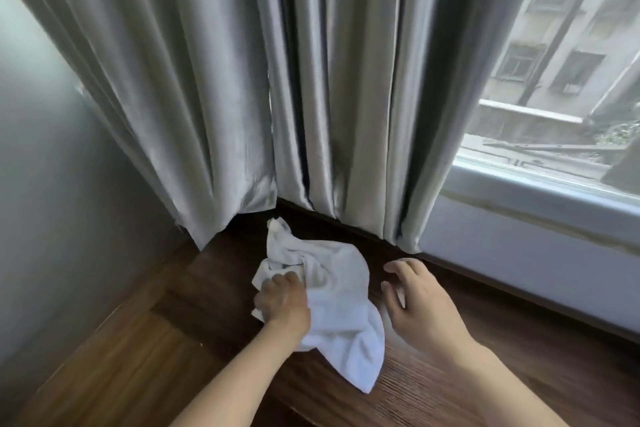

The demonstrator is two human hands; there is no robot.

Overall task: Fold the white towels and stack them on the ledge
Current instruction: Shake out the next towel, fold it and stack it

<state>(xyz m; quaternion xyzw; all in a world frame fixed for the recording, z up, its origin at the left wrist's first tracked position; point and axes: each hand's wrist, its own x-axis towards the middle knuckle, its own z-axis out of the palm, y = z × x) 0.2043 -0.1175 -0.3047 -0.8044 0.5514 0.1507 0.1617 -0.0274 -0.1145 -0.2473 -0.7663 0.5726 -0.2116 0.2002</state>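
Observation:
A crumpled white towel [337, 302] lies on the dark wooden ledge [485, 357], one corner reaching back toward the curtain. My left hand [282, 302] rests on the towel's left side with its fingers closed on a bunch of the cloth. To the right of the towel hovers my right hand [412, 302], fingers spread and curled, holding nothing and just clear of the cloth's right edge. Only this one towel is in view.
Grey curtains [242, 80] hang down to the back of the ledge. A window [554, 62] with a white sill [540, 198] is at the right. A grey wall [52, 218] closes the left side. Lighter wood floor [114, 367] lies left of the ledge.

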